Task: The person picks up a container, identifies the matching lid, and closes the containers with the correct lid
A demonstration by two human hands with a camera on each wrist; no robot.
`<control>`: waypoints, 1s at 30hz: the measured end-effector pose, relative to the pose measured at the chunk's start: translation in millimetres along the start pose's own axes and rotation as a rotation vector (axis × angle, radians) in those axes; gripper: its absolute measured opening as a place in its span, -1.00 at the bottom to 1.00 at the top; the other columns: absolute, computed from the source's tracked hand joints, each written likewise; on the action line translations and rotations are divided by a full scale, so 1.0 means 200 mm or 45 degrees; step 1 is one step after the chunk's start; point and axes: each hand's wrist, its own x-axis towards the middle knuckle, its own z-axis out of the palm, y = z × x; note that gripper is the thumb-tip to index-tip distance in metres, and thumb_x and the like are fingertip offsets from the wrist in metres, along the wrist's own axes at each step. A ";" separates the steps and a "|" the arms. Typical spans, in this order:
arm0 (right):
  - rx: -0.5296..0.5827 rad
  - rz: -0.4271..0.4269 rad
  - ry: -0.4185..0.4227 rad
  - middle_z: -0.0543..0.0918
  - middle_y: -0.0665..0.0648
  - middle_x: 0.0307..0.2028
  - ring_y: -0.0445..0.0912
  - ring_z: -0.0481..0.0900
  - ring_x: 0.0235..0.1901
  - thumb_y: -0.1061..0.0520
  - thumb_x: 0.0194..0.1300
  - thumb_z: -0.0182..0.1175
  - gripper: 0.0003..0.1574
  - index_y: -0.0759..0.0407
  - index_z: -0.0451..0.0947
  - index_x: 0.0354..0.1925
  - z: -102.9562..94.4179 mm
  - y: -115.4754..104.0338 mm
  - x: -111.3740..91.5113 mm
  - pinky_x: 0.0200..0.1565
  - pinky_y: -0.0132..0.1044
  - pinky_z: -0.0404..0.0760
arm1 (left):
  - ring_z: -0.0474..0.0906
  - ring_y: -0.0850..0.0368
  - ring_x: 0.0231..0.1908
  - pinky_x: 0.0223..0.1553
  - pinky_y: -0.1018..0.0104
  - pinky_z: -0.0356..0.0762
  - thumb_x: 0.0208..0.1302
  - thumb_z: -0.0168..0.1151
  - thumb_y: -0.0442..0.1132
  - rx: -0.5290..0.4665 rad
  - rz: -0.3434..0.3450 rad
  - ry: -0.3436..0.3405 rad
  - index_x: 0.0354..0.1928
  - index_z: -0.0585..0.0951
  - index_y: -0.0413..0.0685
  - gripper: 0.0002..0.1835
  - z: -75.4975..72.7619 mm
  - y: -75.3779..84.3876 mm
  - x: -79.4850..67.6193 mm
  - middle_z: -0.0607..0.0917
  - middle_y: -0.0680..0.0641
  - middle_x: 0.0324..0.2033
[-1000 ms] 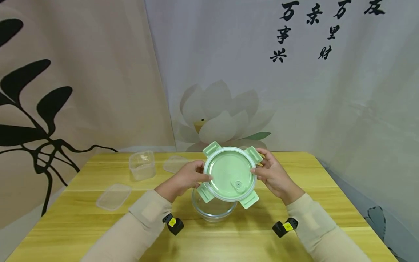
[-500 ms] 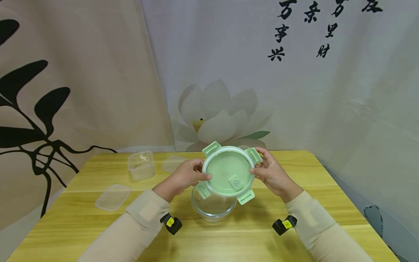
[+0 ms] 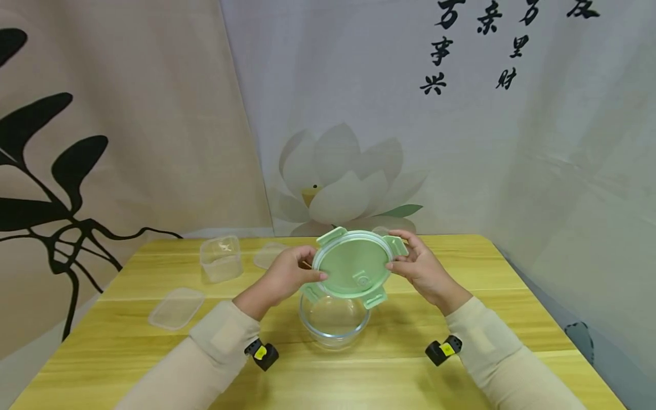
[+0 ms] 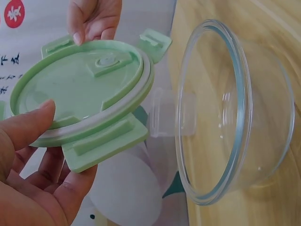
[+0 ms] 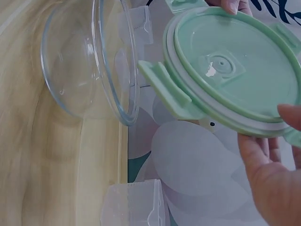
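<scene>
Both hands hold a round green snap lid (image 3: 353, 265) with a pale sealing ring and several side flaps, raised above the table. My left hand (image 3: 282, 279) grips its left edge, thumb on the face and fingers beneath, beside a flap in the left wrist view. My right hand (image 3: 422, 273) pinches the right edge with the thumb on top, near another flap (image 3: 396, 246). Below the lid, a round clear glass bowl (image 3: 333, 330) stands upright on the table, its far rim partly covered by the lid in the head view. The lid's ringed face (image 4: 70, 89) tilts toward me.
On the wooden table (image 3: 410, 376), a clear plastic box (image 3: 221, 262) stands at back left. Two flat clear lids lie near it, one in front (image 3: 176, 308) and one beside it (image 3: 267, 254). Another clear box (image 5: 134, 205) shows in the right wrist view. A printed curtain hangs behind.
The lid has tipped flatter and come slightly left and lower, with both hands still holding it. More of the bowl shows beneath it now.
</scene>
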 end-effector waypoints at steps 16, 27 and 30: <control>-0.020 0.240 0.028 0.45 0.17 0.06 -0.15 0.60 -0.02 0.15 0.47 -0.04 -0.21 0.36 -0.20 0.45 -0.04 -0.04 -0.02 0.03 -0.26 0.59 | 0.57 0.04 -0.25 -0.35 0.30 0.54 0.09 0.41 -0.39 0.257 0.138 0.246 -0.35 0.60 -0.14 -0.85 -0.04 0.01 -0.03 0.66 0.00 -0.42; -0.029 0.565 -0.072 0.40 0.41 0.17 0.11 0.58 0.04 -0.24 0.52 -0.32 -0.17 0.36 -0.04 0.41 -0.03 -0.03 0.03 -0.12 -0.21 0.66 | 0.53 0.08 -0.23 -0.20 0.21 0.61 0.08 0.40 -0.43 0.328 0.255 0.311 -0.36 0.60 -0.13 -0.85 -0.03 -0.02 -0.07 0.59 -0.02 -0.34; -0.011 0.595 -0.103 0.33 0.49 0.23 0.12 0.58 0.04 -0.26 0.52 -0.34 -0.17 0.35 -0.04 0.39 -0.01 -0.01 0.04 -0.14 -0.22 0.66 | 0.50 0.10 -0.24 -0.24 0.25 0.61 0.05 0.41 -0.44 0.344 0.291 0.334 -0.41 0.60 -0.10 -0.84 -0.02 -0.04 -0.07 0.57 0.00 -0.36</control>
